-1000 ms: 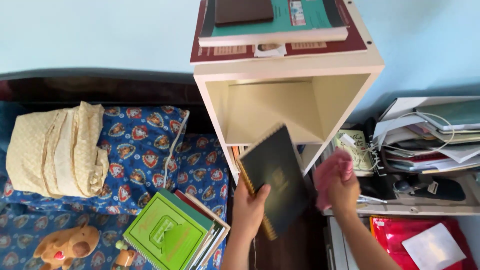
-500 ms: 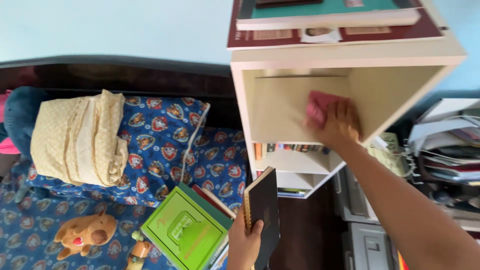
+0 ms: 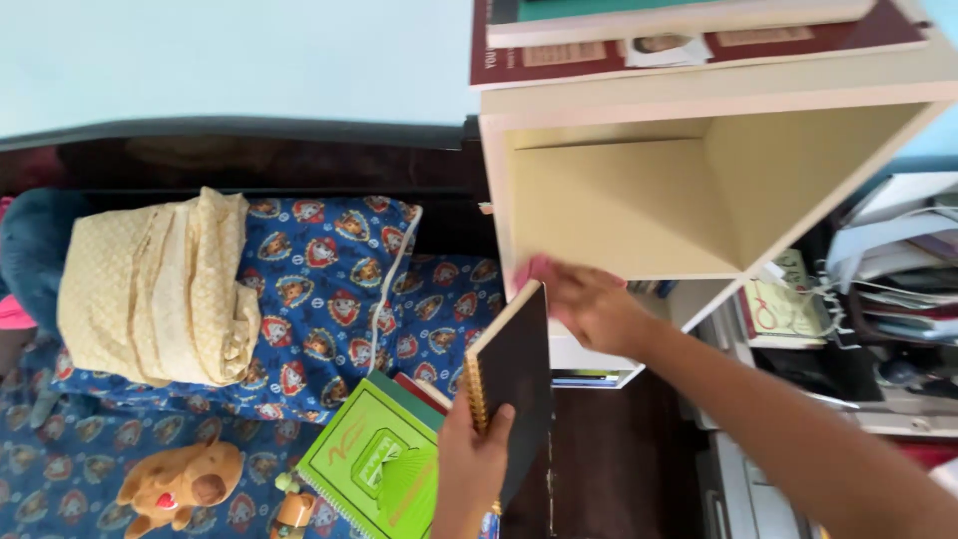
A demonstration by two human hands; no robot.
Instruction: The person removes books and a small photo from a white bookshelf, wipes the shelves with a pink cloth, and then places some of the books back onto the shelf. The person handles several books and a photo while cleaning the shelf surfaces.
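As the right hand (image 3: 594, 304) drops from the back panel to the cubby's front lip at centre frame | fingers pressed on pink cloth (image 3: 534, 271) | left hand (image 3: 474, 454) grips upright black spiral notebook (image 3: 514, 374), lower centre | shelf (image 3: 619, 215) interior looks wiped

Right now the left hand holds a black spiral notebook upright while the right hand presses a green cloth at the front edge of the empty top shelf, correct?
Not quite: the cloth under the right hand is pink, not green, as the head view shows. The left hand does hold the black spiral notebook upright.
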